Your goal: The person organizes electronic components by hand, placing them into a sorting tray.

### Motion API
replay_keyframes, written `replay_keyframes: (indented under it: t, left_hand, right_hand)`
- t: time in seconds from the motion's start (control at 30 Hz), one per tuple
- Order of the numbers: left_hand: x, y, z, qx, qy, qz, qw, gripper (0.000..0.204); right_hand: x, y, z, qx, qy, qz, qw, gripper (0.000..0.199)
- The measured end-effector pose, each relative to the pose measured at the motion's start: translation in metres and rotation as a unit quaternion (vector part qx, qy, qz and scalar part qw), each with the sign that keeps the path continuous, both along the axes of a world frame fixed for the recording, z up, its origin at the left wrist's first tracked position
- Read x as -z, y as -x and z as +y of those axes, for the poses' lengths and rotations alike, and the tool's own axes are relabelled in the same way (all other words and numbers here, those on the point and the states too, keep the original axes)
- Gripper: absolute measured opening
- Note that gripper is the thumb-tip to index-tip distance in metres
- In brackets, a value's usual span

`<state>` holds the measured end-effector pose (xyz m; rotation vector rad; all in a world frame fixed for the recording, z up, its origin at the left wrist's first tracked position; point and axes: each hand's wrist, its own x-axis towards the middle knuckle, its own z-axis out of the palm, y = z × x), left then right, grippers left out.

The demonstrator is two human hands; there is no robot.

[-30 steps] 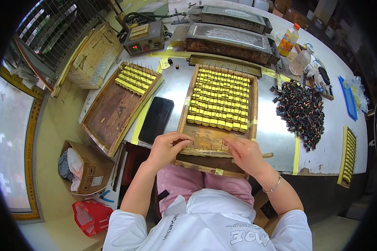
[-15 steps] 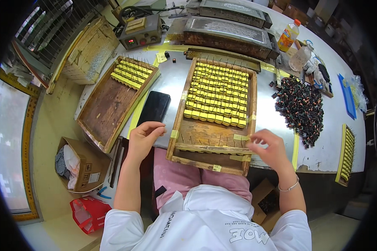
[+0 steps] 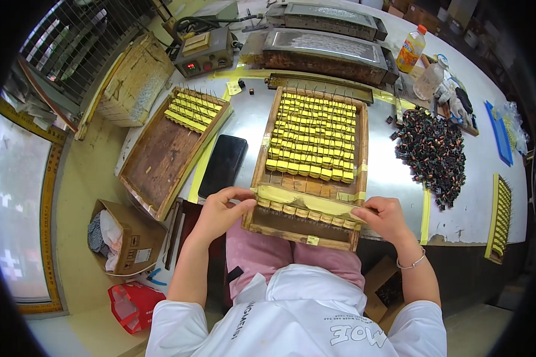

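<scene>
Between my left hand [image 3: 225, 209] and my right hand [image 3: 385, 216] a long yellow-taped strip [image 3: 307, 202] lies across the near end of a wooden tray [image 3: 257, 172]. Each hand pinches one end between thumb and fingers. Along the strip's near edge sits a row of small yellow-wrapped parts, with thin pins pointing toward me. Farther up the same tray, several rows of yellow-wrapped parts [image 3: 309, 137] stand close together, with thin wires rising from them.
To the left lie a black phone [image 3: 223, 165] and a second wooden tray [image 3: 155, 163], partly filled with similar rows. A heap of small black-and-copper components [image 3: 432, 154] lies right. Another yellow strip [image 3: 499, 217] rests at the table's right edge. Metal blocks [image 3: 324, 56] stand behind.
The strip at the tray's near end has been tipped, and its row of parts now faces me. Both hands have closed on its ends. The whole view has shifted slightly.
</scene>
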<state>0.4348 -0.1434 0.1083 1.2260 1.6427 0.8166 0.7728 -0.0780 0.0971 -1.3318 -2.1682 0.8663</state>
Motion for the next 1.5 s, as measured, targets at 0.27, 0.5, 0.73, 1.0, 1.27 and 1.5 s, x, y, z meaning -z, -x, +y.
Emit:
replay_keyframes:
  t: [0.27, 0.5, 0.73, 1.0, 1.27, 1.5]
  left_hand:
    - [-0.008, -0.01, 0.002, -0.028, 0.088, -0.133, 0.987, 0.024]
    - [-0.002, -0.015, 0.002, -0.029, 0.081, -0.112, 0.99, 0.021]
    - [-0.001, -0.024, 0.009, -0.114, 0.033, -0.256, 0.959, 0.026]
    - [0.003, -0.073, 0.018, -0.012, 0.134, -0.29, 0.948, 0.037]
    - [0.014, -0.109, 0.017, -0.068, 0.096, -0.406, 0.906, 0.039]
    - [0.018, -0.11, 0.02, -0.057, 0.092, -0.405, 0.908, 0.045]
  right_hand:
    - [-0.017, -0.004, 0.001, 0.007, 0.047, 0.038, 0.998, 0.032]
    - [-0.017, 0.002, 0.001, -0.003, -0.005, 0.023, 1.0, 0.032]
    - [-0.025, -0.001, 0.007, 0.028, 0.038, 0.061, 0.997, 0.024]
    - [-0.037, 0.01, 0.011, 0.044, 0.01, 0.08, 0.996, 0.024]
    - [-0.039, 0.019, 0.008, 0.032, -0.026, 0.06, 0.997, 0.032]
    - [-0.039, 0.017, 0.01, 0.026, -0.075, 0.057, 0.995, 0.031]
